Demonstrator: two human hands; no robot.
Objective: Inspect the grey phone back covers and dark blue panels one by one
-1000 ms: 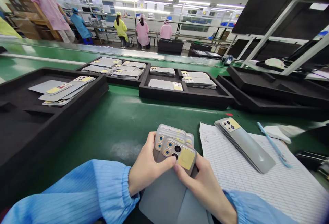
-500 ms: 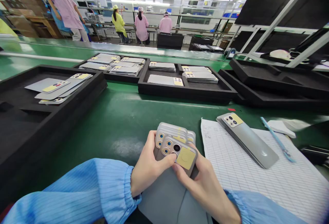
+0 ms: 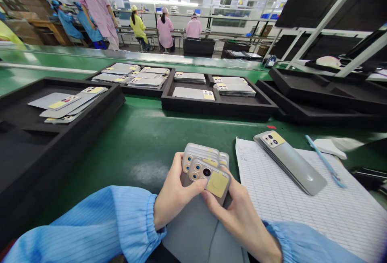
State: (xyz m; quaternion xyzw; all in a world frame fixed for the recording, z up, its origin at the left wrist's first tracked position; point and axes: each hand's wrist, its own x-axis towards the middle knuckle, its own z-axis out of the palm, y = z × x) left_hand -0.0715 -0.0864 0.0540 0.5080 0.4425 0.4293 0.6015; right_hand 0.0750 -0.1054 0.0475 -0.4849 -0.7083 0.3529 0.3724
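Between my two hands is a fanned stack of grey phone back covers (image 3: 193,226), their camera ends pointing away from me. The front cover has ringed camera holes and a yellow square film. My left hand (image 3: 178,196) grips the stack's left side, its thumb pressed beside a lower camera hole. On the right edge, my right hand (image 3: 238,210) is closed, thumb just below the camera block. The fingers behind the covers are hidden. To the right, another pile of phone back covers (image 3: 290,162) lies on a lined paper sheet (image 3: 250,170).
A black tray (image 3: 102,110) with loose covers stands at left. Further black trays (image 3: 217,108) hold stacked covers behind, and stacked trays (image 3: 326,112) sit at right. A light blue pen (image 3: 325,160) lies on the paper. Several people, one a standing person in pink (image 3: 96,7), are beyond the green bench.
My hands keep the same hold on the covers, nearly still. The camera view has shifted slightly. In the background, the standing person in pink has moved to the right.
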